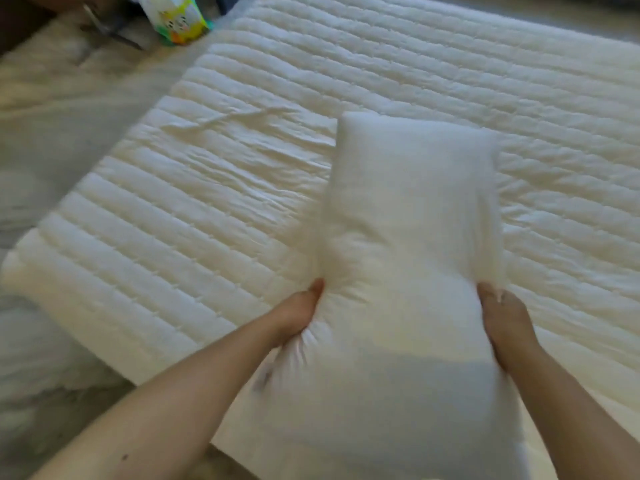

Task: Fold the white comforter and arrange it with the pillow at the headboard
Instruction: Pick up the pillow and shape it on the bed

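A plump white pillow [408, 237] is held lengthwise above the bed, pointing away from me. My left hand [298, 313] grips its left side, bunching the cloth. Its right side is clasped by my right hand [505, 320]. Under the pillow spreads a white quilted comforter or mattress pad [207, 209] with stitched ribs and some wrinkles near the middle; I cannot tell which it is. The headboard is not visible.
A pale fluffy rug or blanket [52, 133] lies left of the bed. A colourful green and yellow package [176, 19] stands at the top left, beside a dark object [107, 29]. The picture is blurred by motion.
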